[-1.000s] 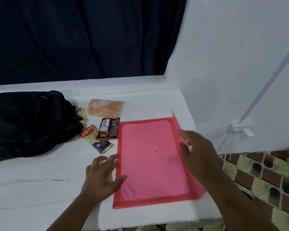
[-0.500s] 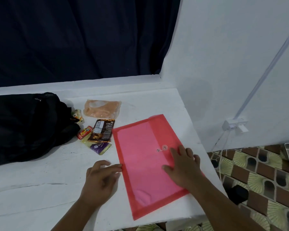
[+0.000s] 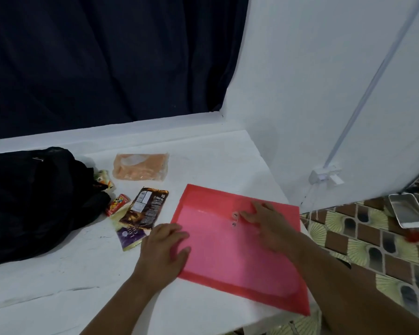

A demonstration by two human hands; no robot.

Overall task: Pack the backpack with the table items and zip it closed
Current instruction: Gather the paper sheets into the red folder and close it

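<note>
On the white table [image 3: 58, 274], my left hand [image 3: 163, 252] and right hand [image 3: 271, 226] press flat, fingers unclenched, on the red folder [image 3: 228, 257] near the backpack [image 3: 34, 201].

Bare white table [image 3: 46, 281] lay open before the black backpack [image 3: 34, 201], snack packets [image 3: 143, 209] crowded between backpack and red folder [image 3: 228, 262], wall [image 3: 300, 93] closed the right side.

purple packet [image 3: 128, 234], blurred print, nothing legible
</note>
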